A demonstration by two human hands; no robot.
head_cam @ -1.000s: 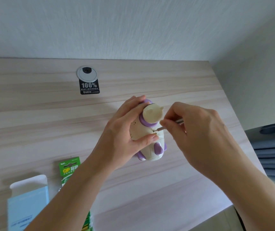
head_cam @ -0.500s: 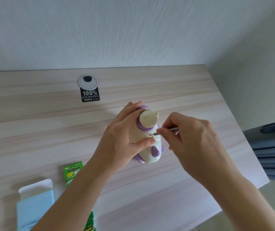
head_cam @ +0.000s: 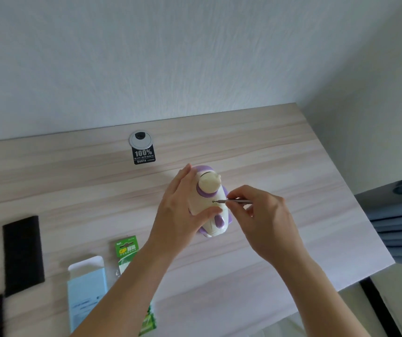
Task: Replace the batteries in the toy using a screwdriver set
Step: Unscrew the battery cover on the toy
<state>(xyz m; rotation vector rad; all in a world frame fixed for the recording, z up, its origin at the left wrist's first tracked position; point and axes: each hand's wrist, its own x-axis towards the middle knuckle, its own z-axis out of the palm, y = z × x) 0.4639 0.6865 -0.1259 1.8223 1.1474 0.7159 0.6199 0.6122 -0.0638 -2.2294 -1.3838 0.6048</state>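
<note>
Head | left hand (head_cam: 180,215) grips toy (head_cam: 208,186) | right hand (head_cam: 265,222) pinches screwdriver (head_cam: 237,202) | toy well inside desk (head_cam: 316,181) edges

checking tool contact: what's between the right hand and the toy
In the head view, a thin metal screwdriver bridges it: the right hand pinches its shaft, and its tip meets the toy.

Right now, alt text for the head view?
A left hand grips a cream-and-purple toy on a pale wooden table while the right hand pinches a thin screwdriver, its tip against the toy's body. A green battery pack, an open pale blue box and a black pad lie at the left.
</note>
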